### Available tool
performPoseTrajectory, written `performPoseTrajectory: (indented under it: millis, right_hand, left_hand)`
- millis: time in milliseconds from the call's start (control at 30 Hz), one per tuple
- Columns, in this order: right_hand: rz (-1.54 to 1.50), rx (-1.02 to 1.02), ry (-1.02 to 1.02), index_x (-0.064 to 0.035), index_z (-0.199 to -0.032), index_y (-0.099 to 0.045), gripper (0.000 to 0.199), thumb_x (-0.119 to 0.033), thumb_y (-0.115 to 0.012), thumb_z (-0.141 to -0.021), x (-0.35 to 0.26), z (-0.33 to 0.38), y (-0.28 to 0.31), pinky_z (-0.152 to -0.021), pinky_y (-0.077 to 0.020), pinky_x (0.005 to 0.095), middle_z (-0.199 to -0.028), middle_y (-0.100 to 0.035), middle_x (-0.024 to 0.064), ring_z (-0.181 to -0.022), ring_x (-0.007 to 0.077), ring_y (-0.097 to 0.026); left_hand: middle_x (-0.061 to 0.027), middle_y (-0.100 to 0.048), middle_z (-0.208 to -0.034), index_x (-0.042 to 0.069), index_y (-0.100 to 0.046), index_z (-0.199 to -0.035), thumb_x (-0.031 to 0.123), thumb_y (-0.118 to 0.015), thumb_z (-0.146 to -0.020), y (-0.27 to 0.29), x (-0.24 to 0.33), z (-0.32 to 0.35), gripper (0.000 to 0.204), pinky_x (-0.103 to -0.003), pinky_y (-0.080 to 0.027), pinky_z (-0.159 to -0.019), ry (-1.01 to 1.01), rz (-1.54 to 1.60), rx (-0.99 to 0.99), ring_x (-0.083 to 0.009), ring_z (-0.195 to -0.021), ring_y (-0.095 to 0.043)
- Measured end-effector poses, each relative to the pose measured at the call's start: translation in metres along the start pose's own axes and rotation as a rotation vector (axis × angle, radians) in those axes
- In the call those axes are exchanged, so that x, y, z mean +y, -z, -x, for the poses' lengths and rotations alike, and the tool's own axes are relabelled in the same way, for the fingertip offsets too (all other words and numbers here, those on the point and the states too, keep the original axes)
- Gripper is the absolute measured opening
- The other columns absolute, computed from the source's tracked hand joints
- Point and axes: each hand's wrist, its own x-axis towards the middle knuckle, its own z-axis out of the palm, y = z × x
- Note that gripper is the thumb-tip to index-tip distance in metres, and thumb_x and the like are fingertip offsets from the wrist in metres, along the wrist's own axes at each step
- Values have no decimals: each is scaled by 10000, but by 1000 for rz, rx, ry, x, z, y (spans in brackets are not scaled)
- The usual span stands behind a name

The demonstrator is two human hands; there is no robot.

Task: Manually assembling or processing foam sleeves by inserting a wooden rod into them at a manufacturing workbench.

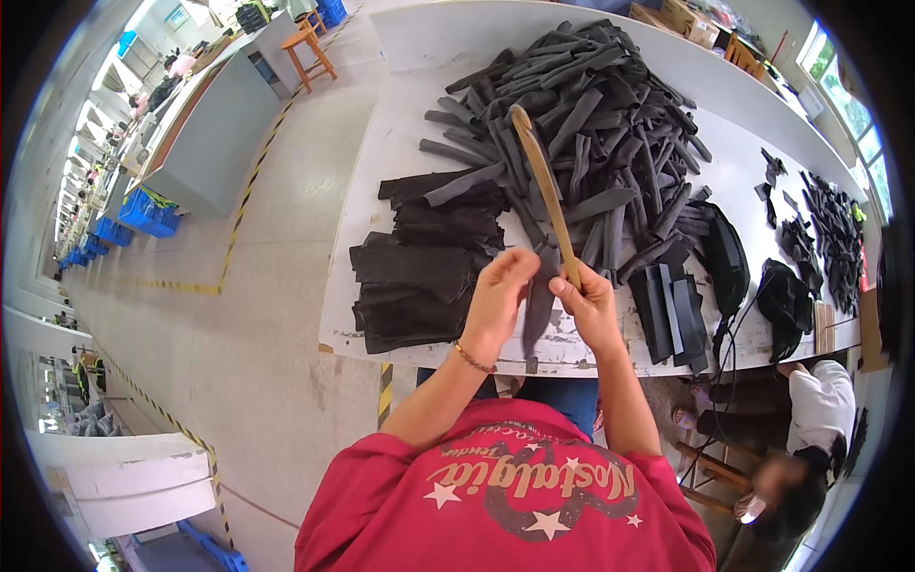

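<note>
My right hand [589, 303] is wrapped round the lower end of a long, slightly curved wooden stick [543, 176], which points up and away over the table. A dark grey fabric piece [540, 310] hangs between my two hands, its narrow end near the table's front edge. My left hand [503, 291], with a beaded bracelet at the wrist, has its fingers curled together at the top of that piece. Beyond the hands rises a big heap of rolled dark fabric tubes [591, 114]. Flattened black fabric pieces [415, 291] lie stacked beside my left hand.
Folded dark strips [670, 310] lie right of my hands on the white table [381, 143], beside black bags or cloth bundles [724, 253]. A raised board borders the far side. Another person [820, 410] sits at the right. A wooden stool [307, 55] stands far left on the floor.
</note>
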Motion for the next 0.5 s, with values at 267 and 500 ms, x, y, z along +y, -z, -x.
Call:
performPoseTrajectory:
  millis: [267, 500]
  right_hand:
    - [323, 419, 195, -31, -922, -614, 140, -166, -627, -888, -17, -42, 51, -545, -329, 199, -703, -499, -49, -619, 44, -408]
    - [505, 359, 129, -54, -1160, -493, 224, -171, -459, -972, -5, -50, 88, -618, -383, 230, -757, -471, 1, -669, 86, -422]
  left_hand:
    - [-40, -603, -784, 14, -610, -836, 230, -553, -940, 45, 51, -7, 246, -249, -461, -609, -277, -414, 205, -122, -649, -570]
    - [-39, -622, -898, 58, -657, -910, 113, -699, -735, 114, 69, -26, 188, -319, -456, -846, -595, -1612, -32, -243, -926, -550]
